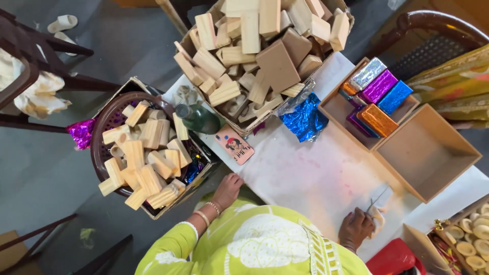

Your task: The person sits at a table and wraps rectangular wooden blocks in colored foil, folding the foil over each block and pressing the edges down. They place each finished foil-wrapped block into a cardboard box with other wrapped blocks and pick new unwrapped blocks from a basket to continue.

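My left hand (227,189), with bangles on the wrist, rests on the edge of the white-covered table (305,175) and holds nothing. It lies beside a brown basket (100,126) heaped with plain wooden blocks (145,163). My right hand (356,228) is closed on a small white scrap (379,216), and a thin metal tool (376,199) sticks up from it. An empty wooden tray (425,153) lies just beyond that hand. A second tray (336,108) holds foil-wrapped blocks (378,99) in silver, purple, blue and orange.
A large cardboard box (232,118) full of wooden blocks fills the far side. A green bottle (198,118), crumpled blue foil (304,119) and a pink card (235,144) lie near it. A box of small clay cups (471,237) sits at the right, chairs (433,23) around.
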